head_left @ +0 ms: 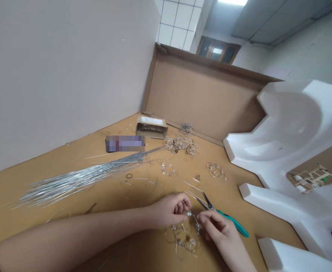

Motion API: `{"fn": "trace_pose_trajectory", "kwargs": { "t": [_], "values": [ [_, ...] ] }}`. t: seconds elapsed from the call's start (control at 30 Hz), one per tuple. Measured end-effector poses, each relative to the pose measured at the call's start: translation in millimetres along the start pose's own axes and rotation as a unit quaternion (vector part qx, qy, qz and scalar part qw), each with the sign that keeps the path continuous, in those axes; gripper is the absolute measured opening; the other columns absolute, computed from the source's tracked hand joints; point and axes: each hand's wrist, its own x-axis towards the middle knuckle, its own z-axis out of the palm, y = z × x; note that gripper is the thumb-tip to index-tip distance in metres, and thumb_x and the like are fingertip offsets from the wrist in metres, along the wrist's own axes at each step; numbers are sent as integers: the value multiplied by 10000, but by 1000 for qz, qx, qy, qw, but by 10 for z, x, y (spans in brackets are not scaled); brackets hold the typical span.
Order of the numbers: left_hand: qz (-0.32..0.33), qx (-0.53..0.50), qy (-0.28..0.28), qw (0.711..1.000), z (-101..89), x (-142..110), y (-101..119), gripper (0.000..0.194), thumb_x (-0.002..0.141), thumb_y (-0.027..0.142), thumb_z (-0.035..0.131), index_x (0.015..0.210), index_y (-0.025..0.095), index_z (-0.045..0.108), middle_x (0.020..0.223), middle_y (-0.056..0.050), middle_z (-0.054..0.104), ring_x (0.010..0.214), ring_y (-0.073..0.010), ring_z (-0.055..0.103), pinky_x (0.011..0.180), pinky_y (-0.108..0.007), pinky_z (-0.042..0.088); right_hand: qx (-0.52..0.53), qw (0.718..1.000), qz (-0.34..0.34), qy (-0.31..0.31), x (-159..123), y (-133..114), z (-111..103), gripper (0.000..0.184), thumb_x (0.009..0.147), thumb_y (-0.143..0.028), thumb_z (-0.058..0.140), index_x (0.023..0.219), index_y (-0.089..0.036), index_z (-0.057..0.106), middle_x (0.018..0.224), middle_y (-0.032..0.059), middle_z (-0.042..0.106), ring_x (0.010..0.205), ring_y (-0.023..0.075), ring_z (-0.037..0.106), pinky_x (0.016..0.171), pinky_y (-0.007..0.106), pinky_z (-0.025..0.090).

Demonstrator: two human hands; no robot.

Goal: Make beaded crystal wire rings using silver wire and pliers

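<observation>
My left hand (170, 209) and my right hand (218, 226) meet low in the head view over a brown table (111, 189). Both are closed in a pinch on a thin wire strung with clear beads (192, 218), which arcs between them. More of the beaded wire (185, 240) trails in loops on the table under my hands. Pliers with teal handles (225, 215) lie on the table just behind my right hand, jaws pointing left.
A long bundle of straight silver wires (81, 177) lies left of centre. Small heaps of beads and rings (182, 143) and a little cardboard box (151, 126) sit farther back. A cardboard sheet (205, 98) leans behind; white foam blocks (290, 143) stand at right.
</observation>
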Motion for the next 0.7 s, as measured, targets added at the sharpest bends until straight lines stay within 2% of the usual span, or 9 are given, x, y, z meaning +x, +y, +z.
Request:
{"fn": "trace_pose_trajectory", "kwargs": {
  "t": [0.17,0.23,0.33,0.43,0.5,0.57,0.67,0.7],
  "values": [
    [70,78,11,994,-27,-5,55,162,721,251,568,851,155,570,873,-23,514,686,-83,466,620,-186,398,-40,998,-35,40,-13,37,-11,277,712,-449,556,747,-193,654,645,17,579,565,128,474,505,212,389],
    [100,109,0,989,-41,-2,61,142,757,275,537,744,142,584,788,-14,525,650,-75,461,601,-176,379,-32,997,-36,61,-7,43,-12,276,706,-450,563,739,-195,663,626,17,579,556,132,487,510,219,405],
    [120,168,-30,978,-46,-20,60,278,788,310,500,573,140,545,576,24,457,533,-59,416,526,-172,329,-25,993,-59,96,13,45,0,256,692,-436,583,718,-198,674,654,31,604,587,149,533,564,241,439],
    [120,217,-36,968,-30,-65,95,325,769,351,519,519,144,519,627,14,514,556,-63,456,562,-177,347,-33,991,-89,94,33,57,13,217,698,-402,591,723,-207,684,724,53,640,675,177,577,637,268,459],
    [112,231,-22,966,-15,-95,151,294,736,370,552,543,148,534,808,-5,572,663,-83,515,655,-189,378,-47,991,-97,74,44,71,16,195,711,-379,586,725,-212,686,739,55,651,704,184,587,663,278,460],
    [93,232,20,968,-4,-115,215,251,708,363,578,579,151,540,942,-19,557,759,-108,532,730,-212,385,-59,991,-104,59,54,81,21,184,719,-364,583,725,-213,687,743,54,655,714,184,591,676,280,460],
    [71,218,94,969,0,-117,270,176,678,333,604,691,164,555,968,-28,527,837,-132,509,774,-241,382,-65,991,-110,41,66,88,56,196,724,-368,577,737,-209,691,721,51,649,686,177,587,648,274,461],
    [63,205,99,972,-1,-112,268,180,677,328,605,751,171,558,936,-23,531,814,-127,502,752,-239,389,-61,992,-108,34,70,90,73,204,728,-372,573,749,-207,692,722,51,647,683,175,585,640,271,462]
  ]
}}
